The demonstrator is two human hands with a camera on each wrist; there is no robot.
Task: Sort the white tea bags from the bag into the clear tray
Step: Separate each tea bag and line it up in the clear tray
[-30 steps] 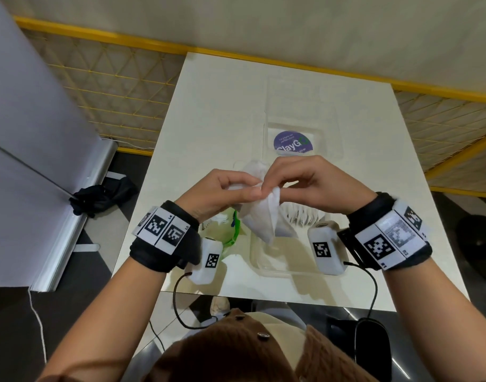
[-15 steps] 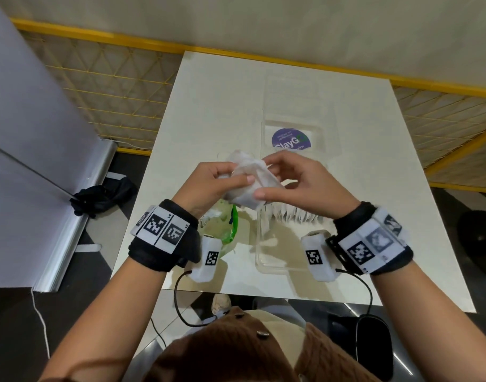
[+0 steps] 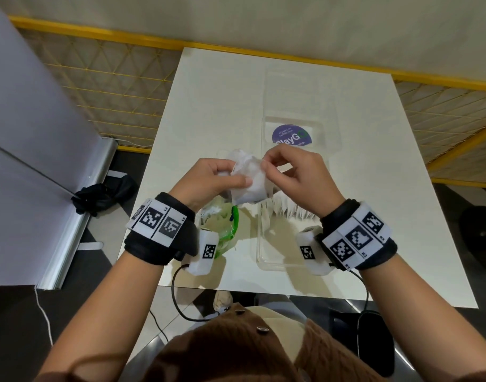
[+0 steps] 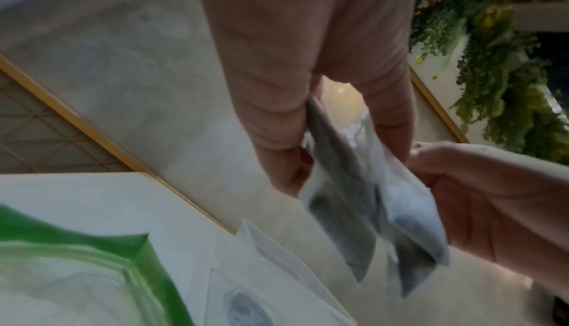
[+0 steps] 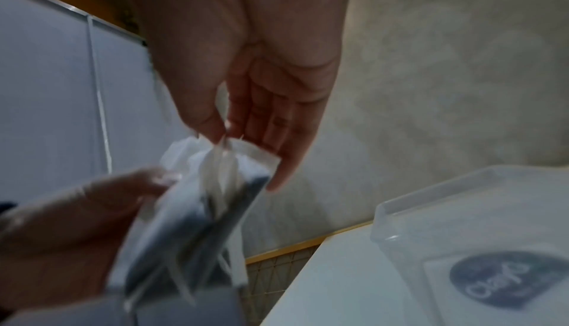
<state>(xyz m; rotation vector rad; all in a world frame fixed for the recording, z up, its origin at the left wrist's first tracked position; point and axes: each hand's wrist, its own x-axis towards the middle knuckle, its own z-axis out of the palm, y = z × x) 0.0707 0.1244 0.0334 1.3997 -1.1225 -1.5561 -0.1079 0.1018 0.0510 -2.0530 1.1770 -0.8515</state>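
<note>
My left hand (image 3: 232,178) holds a small bunch of white tea bags (image 3: 250,186) above the table, between the bag and the tray. My right hand (image 3: 265,169) pinches the top edge of one tea bag in that bunch with thumb and forefinger. In the right wrist view the tea bags (image 5: 203,209) fan out below that pinch. The left wrist view shows the tea bags (image 4: 369,209) dark and blurred between both hands. The clear tray (image 3: 274,252) lies under my right wrist, with a row of tea bags (image 3: 290,212) standing in it. The clear bag with a green zip edge (image 3: 226,230) lies under my left wrist.
The tray's clear lid (image 3: 294,117), with a round purple sticker (image 3: 291,135), lies on the white table (image 3: 208,106) just beyond the tray. A yellow mesh railing (image 3: 112,78) runs beyond the table's far and left edges. A grey panel stands at the left.
The bunch of tea bags hung down from both hands before. Now my left hand holds it flatter and higher, and my right hand has shifted to pinch its top edge.
</note>
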